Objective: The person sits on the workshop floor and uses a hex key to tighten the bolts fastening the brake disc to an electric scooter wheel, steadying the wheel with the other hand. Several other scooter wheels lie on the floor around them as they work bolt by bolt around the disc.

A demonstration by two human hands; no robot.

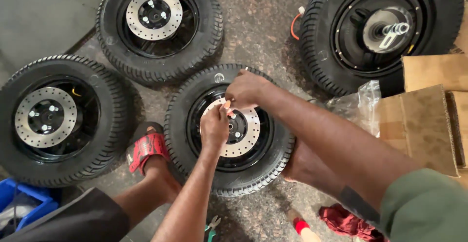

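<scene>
A black tyred wheel (185,149) lies flat on the floor in front of me, with a drilled silver brake disc (248,134) on its hub. My left hand (213,125) rests on the disc's left part, fingers pinched together near the hub. My right hand (246,88) meets it from above at the disc's upper edge, fingers also pinched. A small part may be between the fingertips, but it is hidden. My feet, one in a red sandal (145,150), brace the wheel on both sides.
Two more wheels with discs lie at the left (46,117) and top centre (155,13). A wheel with an axle hub (385,27) lies top right. Cardboard boxes (424,125) and a plastic bag (358,103) are at right, a blue crate (29,203) bottom left, pliers (211,226) below.
</scene>
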